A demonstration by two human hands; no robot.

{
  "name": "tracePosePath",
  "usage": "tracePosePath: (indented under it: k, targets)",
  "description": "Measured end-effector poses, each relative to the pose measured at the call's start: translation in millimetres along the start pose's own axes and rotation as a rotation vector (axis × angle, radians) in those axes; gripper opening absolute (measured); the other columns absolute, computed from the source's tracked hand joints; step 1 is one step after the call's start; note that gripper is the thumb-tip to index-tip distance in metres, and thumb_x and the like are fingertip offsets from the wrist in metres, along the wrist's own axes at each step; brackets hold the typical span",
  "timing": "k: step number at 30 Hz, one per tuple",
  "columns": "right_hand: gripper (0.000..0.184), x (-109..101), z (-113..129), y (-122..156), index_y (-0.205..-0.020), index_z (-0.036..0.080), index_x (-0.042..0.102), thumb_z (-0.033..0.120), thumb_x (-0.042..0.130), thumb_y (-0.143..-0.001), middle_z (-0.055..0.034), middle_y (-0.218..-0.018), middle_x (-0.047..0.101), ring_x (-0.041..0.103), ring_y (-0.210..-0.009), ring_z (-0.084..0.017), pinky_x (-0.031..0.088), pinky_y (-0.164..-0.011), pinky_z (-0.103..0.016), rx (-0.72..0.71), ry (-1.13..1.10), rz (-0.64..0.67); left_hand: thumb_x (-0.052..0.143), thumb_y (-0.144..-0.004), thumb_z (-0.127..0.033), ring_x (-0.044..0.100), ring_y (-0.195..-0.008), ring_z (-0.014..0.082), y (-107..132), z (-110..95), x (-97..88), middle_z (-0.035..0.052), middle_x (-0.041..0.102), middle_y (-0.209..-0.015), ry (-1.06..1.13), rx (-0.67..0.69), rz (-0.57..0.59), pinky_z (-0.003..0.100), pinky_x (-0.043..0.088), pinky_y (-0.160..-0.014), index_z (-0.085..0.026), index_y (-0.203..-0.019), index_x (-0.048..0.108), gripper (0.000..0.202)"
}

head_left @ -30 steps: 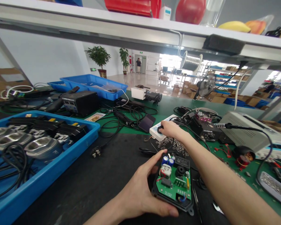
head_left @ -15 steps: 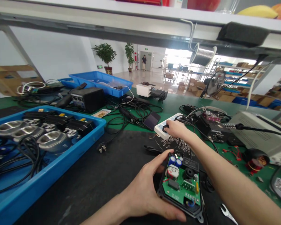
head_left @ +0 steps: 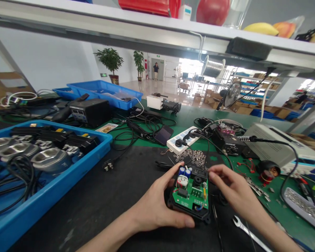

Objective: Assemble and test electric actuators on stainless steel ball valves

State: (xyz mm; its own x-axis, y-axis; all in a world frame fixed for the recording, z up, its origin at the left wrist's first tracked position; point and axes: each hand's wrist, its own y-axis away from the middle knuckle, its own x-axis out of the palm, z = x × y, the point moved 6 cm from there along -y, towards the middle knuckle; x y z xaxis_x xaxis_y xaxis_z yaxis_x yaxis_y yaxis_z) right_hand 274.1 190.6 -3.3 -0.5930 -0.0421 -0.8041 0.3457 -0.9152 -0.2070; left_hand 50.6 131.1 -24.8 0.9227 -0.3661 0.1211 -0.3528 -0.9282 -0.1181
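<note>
Sitting at far left, a blue bin [head_left: 76, 175] holds shiny metal cups [head_left: 48, 159] and cables [head_left: 13, 178]. Right of it, on the black mat [head_left: 115, 196] near the bench's front, the left hand [head_left: 152, 209] clasps the near-left side of a green circuit board [head_left: 191, 196] seated in a black housing [head_left: 206, 219], with the thumb along its front edge. The board looks light and rigid but fragile, and its upright capacitors [head_left: 184, 170] suggest gripping the housing rim only. The right hand [head_left: 231, 189] sits at the board's right edge, fingers loosely bent; whether they pinch anything is unclear. The board's underside is hidden, and the right forearm is cut off.
</note>
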Motion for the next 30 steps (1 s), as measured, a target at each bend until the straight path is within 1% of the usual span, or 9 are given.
tracePosePath:
  k: [3,4,7,9,13,17,22,26,30]
  targets:
    - [0.019,22,-7,45,-0.110,0.025,0.061,0.038,0.053,-0.099,-0.0033,-0.106,0.070,0.068,-0.098,-0.018,0.058,-0.087,-0.030,0.017,-0.181,0.126,0.099,-0.060,-0.034,0.056,-0.138,0.0352,-2,-3,3.2,0.0128,0.057,-0.150,0.071,0.023,0.039,0.050,0.041,-0.120,-0.026,-0.159,0.036,0.118]
    - [0.025,29,-5,53,-0.119,0.027,0.059,0.034,0.060,-0.095,-0.0041,-0.115,0.068,0.066,-0.107,-0.019,0.057,-0.094,-0.032,-0.012,-0.186,0.158,0.099,-0.061,-0.035,0.056,-0.138,0.0357,-2,-4,4.3,0.0133,0.056,-0.151,0.086,0.030,0.050,0.050,0.042,-0.119,-0.025,-0.158,0.038,0.115]
    - [0.071,50,7,65,-0.141,0.029,0.047,0.036,0.080,-0.079,-0.0076,-0.139,0.057,0.056,-0.128,-0.026,0.051,-0.109,-0.042,-0.127,-0.124,0.214,0.098,-0.064,-0.035,0.054,-0.140,0.0364,-3,-6,5.2,0.0140,0.054,-0.153,0.072,0.036,0.053,0.050,0.042,-0.119,-0.024,-0.156,0.040,0.109]
    - [0.079,59,12,66,-0.144,0.027,0.046,0.041,0.084,-0.077,-0.0104,-0.141,0.055,0.054,-0.130,-0.030,0.050,-0.111,-0.047,-0.178,-0.079,0.202,0.098,-0.064,-0.033,0.052,-0.142,0.0368,-3,-7,3.8,0.0143,0.053,-0.154,0.031,0.032,0.037,0.051,0.039,-0.121,-0.023,-0.157,0.039,0.110]
    - [0.063,70,10,64,-0.142,0.027,0.049,0.039,0.076,-0.087,-0.0099,-0.138,0.056,0.055,-0.126,-0.028,0.052,-0.106,-0.045,-0.201,-0.068,0.167,0.099,-0.060,-0.033,0.049,-0.144,0.0384,-2,-6,0.7,0.0150,0.053,-0.155,-0.039,0.024,0.017,0.054,0.032,-0.124,-0.022,-0.158,0.037,0.117]
    - [0.057,71,9,63,-0.139,0.027,0.051,0.035,0.075,-0.088,-0.0076,-0.138,0.056,0.054,-0.125,-0.026,0.052,-0.105,-0.043,-0.189,-0.091,0.151,0.097,-0.063,-0.037,0.046,-0.146,0.0384,-2,-1,1.1,0.0148,0.050,-0.156,-0.041,0.005,0.019,0.055,0.027,-0.126,-0.022,-0.160,0.033,0.117]
    - [0.052,67,13,63,-0.133,0.026,0.055,0.034,0.075,-0.086,-0.0074,-0.133,0.058,0.055,-0.119,-0.026,0.052,-0.101,-0.042,-0.186,-0.121,0.125,0.096,-0.064,-0.042,0.050,-0.143,0.0396,0,7,-0.6,0.0162,0.051,-0.154,-0.042,-0.033,0.021,0.055,0.036,-0.122,-0.023,-0.161,0.029,0.120]
    - [0.054,66,14,64,-0.134,0.026,0.054,0.030,0.075,-0.085,-0.0061,-0.133,0.058,0.054,-0.117,-0.025,0.051,-0.101,-0.042,-0.204,-0.091,0.118,0.098,-0.059,-0.040,0.047,-0.145,0.0403,2,7,-5.3,0.0145,0.051,-0.154,-0.125,-0.027,0.009,0.054,0.030,-0.125,-0.024,-0.161,0.028,0.124]
    - [0.054,66,14,65,-0.132,0.025,0.055,0.021,0.073,-0.082,-0.0042,-0.133,0.059,0.053,-0.116,-0.025,0.051,-0.101,-0.042,-0.208,-0.068,0.118,0.096,-0.061,-0.041,0.050,-0.142,0.0412,4,7,-6.4,0.0130,0.052,-0.154,-0.142,-0.065,0.002,0.054,0.036,-0.122,-0.025,-0.160,0.028,0.121]
